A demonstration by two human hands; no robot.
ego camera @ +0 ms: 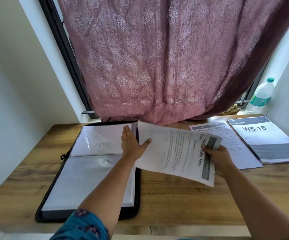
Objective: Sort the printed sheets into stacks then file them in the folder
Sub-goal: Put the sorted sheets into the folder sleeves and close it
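A black zip folder (136, 179) lies open on the left of the wooden table (175, 196), its clear plastic sleeves facing up. My left hand (131, 144) lies flat with straight fingers on the folder's upper right corner, thumb over the edge of a printed sheet (173, 151). My right hand (218, 156) grips that sheet by its right end and holds it tilted above the table, just right of the folder. Two stacks lie at the right: one headed "Charging Small Items" (230, 141) and one marked "WS 18" (268, 139).
A mauve patterned curtain (157, 58) hangs over the window down to the table's back edge. A plastic water bottle (261, 96) stands on the sill at the back right. White walls close in on both sides.
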